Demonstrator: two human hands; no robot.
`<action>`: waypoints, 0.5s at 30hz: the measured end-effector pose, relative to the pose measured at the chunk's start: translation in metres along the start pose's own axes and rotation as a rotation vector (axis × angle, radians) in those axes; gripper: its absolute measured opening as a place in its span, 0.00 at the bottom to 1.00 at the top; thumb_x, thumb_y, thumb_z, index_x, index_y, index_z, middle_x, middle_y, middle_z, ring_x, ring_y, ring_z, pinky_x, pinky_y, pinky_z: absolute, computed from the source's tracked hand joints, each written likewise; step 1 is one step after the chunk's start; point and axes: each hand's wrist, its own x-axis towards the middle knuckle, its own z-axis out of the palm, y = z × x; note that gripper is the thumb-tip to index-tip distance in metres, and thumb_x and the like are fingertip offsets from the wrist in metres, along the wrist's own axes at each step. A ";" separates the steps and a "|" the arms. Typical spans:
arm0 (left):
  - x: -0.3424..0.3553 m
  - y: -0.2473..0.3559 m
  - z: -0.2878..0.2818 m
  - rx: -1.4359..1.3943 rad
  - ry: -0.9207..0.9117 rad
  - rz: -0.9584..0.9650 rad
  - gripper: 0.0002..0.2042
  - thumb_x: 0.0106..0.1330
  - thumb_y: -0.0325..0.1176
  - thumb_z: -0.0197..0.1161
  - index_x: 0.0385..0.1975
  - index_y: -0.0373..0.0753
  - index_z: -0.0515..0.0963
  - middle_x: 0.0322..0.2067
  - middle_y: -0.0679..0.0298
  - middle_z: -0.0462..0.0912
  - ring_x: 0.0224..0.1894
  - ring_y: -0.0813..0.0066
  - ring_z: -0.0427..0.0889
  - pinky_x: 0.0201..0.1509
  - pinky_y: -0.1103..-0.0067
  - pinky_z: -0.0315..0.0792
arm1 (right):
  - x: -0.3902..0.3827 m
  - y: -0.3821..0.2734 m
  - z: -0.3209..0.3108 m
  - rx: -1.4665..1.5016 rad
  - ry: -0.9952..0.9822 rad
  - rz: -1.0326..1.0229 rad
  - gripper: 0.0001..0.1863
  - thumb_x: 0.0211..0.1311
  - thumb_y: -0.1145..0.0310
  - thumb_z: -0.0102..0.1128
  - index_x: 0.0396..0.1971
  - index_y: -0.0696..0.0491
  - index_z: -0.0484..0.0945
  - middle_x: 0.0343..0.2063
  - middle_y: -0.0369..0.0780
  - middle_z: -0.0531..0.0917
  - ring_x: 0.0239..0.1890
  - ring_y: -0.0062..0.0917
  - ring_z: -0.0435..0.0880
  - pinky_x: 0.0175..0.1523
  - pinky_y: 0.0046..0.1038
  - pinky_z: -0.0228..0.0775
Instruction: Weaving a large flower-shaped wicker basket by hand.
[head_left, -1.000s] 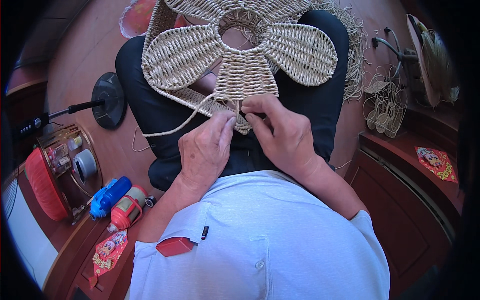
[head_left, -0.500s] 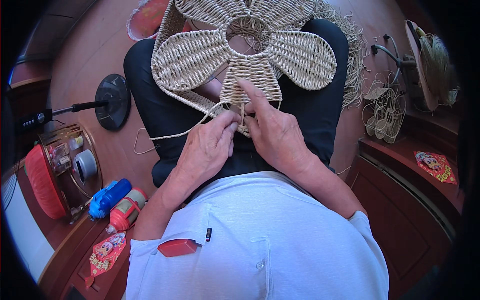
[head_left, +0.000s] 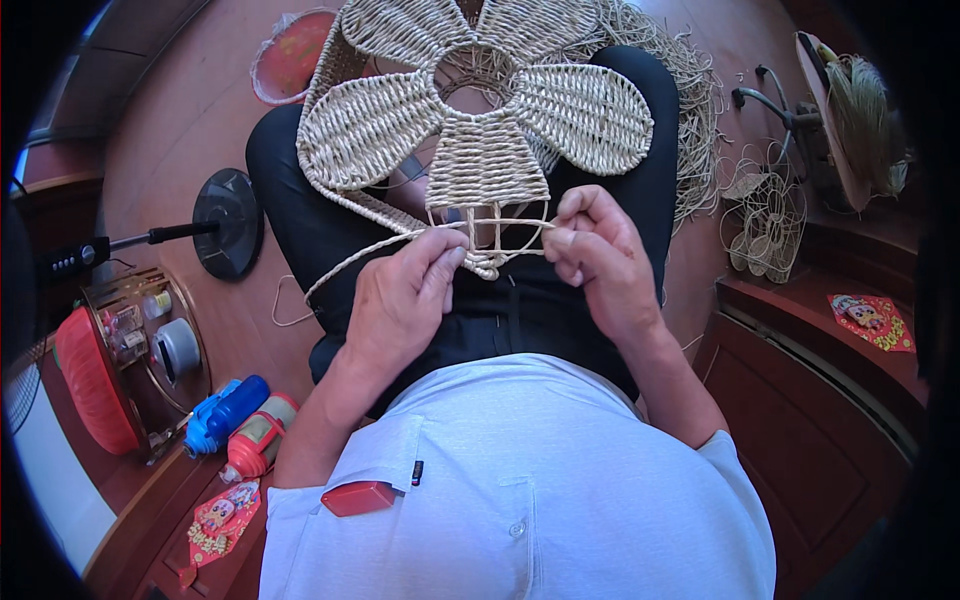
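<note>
Straw-coloured cord [head_left: 365, 246] is pinched between thumb and fingertips of the right hand [head_left: 603, 255], stretched sideways across bare uprights [head_left: 497, 230] below the lowest woven petal [head_left: 487, 165]; the left hand [head_left: 403, 295] is curled beside them, though whether a strand is gripped there cannot be told. If the right pinch were eased, slack could be let into the cord and the new row left loose; if it were pulled too hard, the thin uprights could be drawn out of line. The flower-shaped panel [head_left: 385, 130] is carried over the lap on dark trousers [head_left: 280, 170], so it could be tilted by a shifted knee. By the left thigh, the cord's trailing end could be snagged under the leg, and beyond the right knee, tangles could be caught from the loose heap of strands [head_left: 700, 130].
</note>
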 end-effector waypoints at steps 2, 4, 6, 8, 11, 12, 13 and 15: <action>-0.005 0.001 0.006 0.247 0.176 0.273 0.07 0.77 0.30 0.70 0.50 0.38 0.88 0.30 0.62 0.84 0.29 0.72 0.83 0.36 0.72 0.77 | -0.001 -0.005 -0.008 0.011 0.035 0.030 0.10 0.76 0.74 0.62 0.51 0.52 0.73 0.32 0.35 0.82 0.27 0.10 0.71 0.31 0.16 0.61; -0.005 -0.001 0.015 0.438 0.356 0.593 0.14 0.66 0.26 0.78 0.50 0.41 0.89 0.44 0.59 0.87 0.44 0.57 0.87 0.46 0.67 0.81 | -0.001 -0.008 -0.023 0.068 0.057 0.017 0.10 0.76 0.74 0.61 0.51 0.52 0.73 0.32 0.34 0.81 0.27 0.10 0.71 0.31 0.16 0.61; 0.001 0.001 0.026 0.455 0.327 0.636 0.14 0.66 0.27 0.78 0.51 0.41 0.89 0.45 0.59 0.87 0.45 0.57 0.87 0.47 0.67 0.81 | -0.002 -0.012 -0.041 0.137 0.081 -0.016 0.08 0.77 0.73 0.60 0.50 0.51 0.72 0.30 0.33 0.78 0.26 0.10 0.69 0.29 0.15 0.59; 0.003 0.000 0.032 0.554 0.283 0.681 0.16 0.66 0.29 0.79 0.53 0.41 0.88 0.47 0.62 0.87 0.47 0.62 0.86 0.50 0.67 0.80 | -0.003 -0.018 -0.045 0.139 0.123 -0.017 0.08 0.77 0.74 0.60 0.50 0.50 0.72 0.30 0.33 0.78 0.26 0.10 0.70 0.30 0.16 0.59; 0.001 -0.011 0.035 0.769 0.303 0.786 0.17 0.66 0.30 0.78 0.54 0.40 0.88 0.49 0.63 0.87 0.45 0.65 0.86 0.49 0.69 0.79 | 0.002 -0.020 -0.047 0.200 0.153 -0.039 0.08 0.79 0.75 0.60 0.50 0.50 0.72 0.33 0.36 0.82 0.28 0.11 0.75 0.32 0.15 0.66; 0.002 -0.014 0.036 0.797 0.302 0.814 0.17 0.65 0.30 0.77 0.54 0.39 0.88 0.47 0.64 0.86 0.44 0.67 0.84 0.49 0.70 0.77 | 0.005 -0.020 -0.043 0.180 0.185 -0.070 0.08 0.80 0.75 0.60 0.50 0.50 0.72 0.35 0.37 0.85 0.30 0.12 0.79 0.34 0.16 0.69; 0.004 -0.014 0.036 0.800 0.306 0.819 0.17 0.65 0.30 0.77 0.54 0.39 0.88 0.47 0.64 0.86 0.44 0.67 0.84 0.49 0.70 0.77 | 0.008 -0.022 -0.039 0.157 0.214 -0.101 0.07 0.80 0.75 0.60 0.51 0.50 0.73 0.38 0.39 0.87 0.32 0.13 0.82 0.37 0.16 0.73; 0.009 -0.012 0.038 0.815 0.242 0.797 0.16 0.65 0.29 0.76 0.52 0.39 0.88 0.45 0.64 0.84 0.43 0.67 0.83 0.49 0.70 0.77 | 0.007 -0.021 -0.038 0.121 0.189 -0.138 0.07 0.80 0.75 0.61 0.51 0.52 0.73 0.45 0.44 0.90 0.37 0.16 0.86 0.41 0.17 0.78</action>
